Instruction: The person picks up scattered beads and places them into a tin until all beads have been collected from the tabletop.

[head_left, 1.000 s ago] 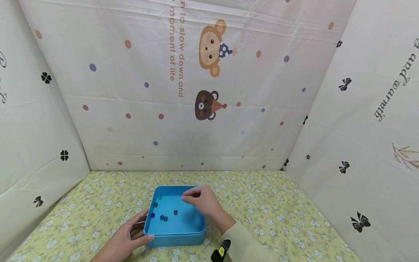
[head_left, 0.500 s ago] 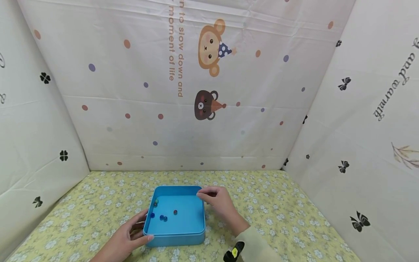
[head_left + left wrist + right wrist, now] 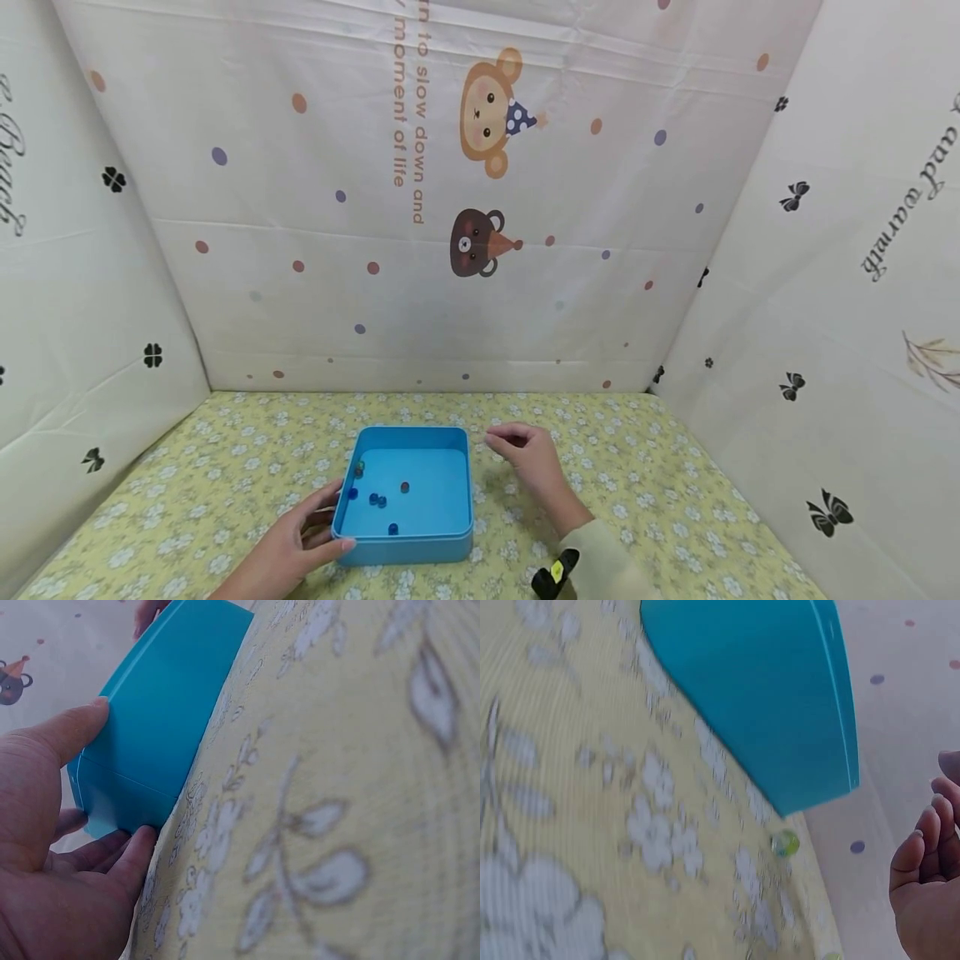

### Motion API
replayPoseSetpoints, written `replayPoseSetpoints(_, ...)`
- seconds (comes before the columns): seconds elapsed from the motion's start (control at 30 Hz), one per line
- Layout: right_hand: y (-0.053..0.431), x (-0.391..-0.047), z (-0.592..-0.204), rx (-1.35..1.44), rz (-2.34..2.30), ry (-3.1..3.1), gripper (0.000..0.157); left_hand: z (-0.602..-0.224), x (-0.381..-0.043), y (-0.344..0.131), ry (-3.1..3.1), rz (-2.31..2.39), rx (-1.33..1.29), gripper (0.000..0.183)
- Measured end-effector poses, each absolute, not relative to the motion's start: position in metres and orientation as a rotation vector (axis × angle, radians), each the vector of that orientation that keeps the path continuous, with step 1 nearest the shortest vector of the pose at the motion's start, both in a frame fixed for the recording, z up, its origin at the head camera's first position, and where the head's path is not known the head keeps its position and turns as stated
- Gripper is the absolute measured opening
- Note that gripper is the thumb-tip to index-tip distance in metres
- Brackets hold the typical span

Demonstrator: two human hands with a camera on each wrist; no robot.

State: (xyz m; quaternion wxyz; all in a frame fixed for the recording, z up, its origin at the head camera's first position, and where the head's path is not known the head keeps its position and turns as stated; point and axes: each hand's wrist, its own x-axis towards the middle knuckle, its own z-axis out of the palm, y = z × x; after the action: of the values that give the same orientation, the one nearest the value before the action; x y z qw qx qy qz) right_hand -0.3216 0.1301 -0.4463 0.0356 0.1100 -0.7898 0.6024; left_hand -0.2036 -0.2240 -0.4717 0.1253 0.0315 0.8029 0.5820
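Observation:
A square blue plastic box (image 3: 405, 550) sits on the cloth, with several small marbles inside. A brown marble (image 3: 405, 487) lies near its middle, a dark blue marble (image 3: 393, 529) by the front wall, and others toward the left side. My left hand (image 3: 288, 546) grips the front left corner, thumb on the rim and fingers against the outer side (image 3: 120, 855). Beyond the box's right side, my right hand (image 3: 536, 458) hovers above the cloth with fingers loosely bent; in the right wrist view nothing shows between its fingers (image 3: 909, 859).
A yellow flowered cloth (image 3: 637, 500) covers the table. In the right wrist view a yellow-green marble (image 3: 784, 843) lies on it close to the box's corner, and another marble (image 3: 832, 956) is cut off by the lower edge. Printed white sheets (image 3: 405, 317) enclose the back and sides.
My right hand has moved right, from above the box to outside it. The green marble has rolled against the brown one at the left wall. A dark blue marble now shows near the front wall.

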Motion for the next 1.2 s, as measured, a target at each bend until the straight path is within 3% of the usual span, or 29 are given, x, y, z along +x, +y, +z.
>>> replayPoseSetpoints(1.2, 0.177, -0.353, -0.467, 0.09, 1.714, -2.524, 0.028, -0.472, -0.205, -0.227, 2.289, 1.72, 0.15, 0.094)
